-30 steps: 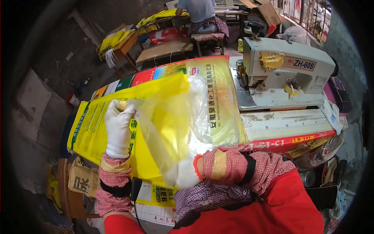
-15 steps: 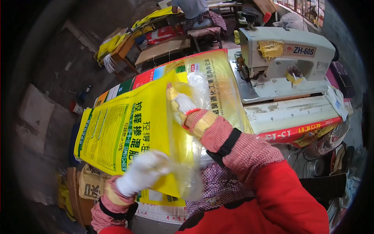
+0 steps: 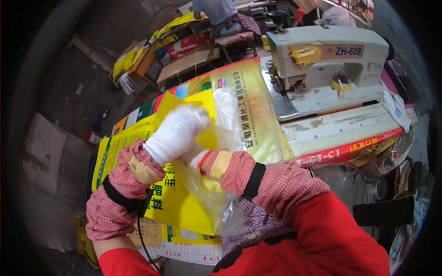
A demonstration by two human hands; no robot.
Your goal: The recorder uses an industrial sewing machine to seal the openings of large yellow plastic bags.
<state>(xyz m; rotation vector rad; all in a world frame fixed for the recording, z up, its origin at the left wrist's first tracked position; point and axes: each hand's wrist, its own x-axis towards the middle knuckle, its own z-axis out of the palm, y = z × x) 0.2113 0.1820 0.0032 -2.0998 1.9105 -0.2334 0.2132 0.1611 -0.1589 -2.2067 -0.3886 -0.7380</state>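
Left hand (image 3: 177,132) farther forward, now beside right hand (image 3: 193,154)

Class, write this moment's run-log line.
left hand: over yellow bag | right hand: partly hidden, at clear film | sewing machine: right of bag

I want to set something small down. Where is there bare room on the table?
The worn white tabletop strip shows bare room, between the sewing machine and the red printed edging, left of the white cloth. Farther left is crowded: the left hand and right hand are over yellow bags and clear plastic.
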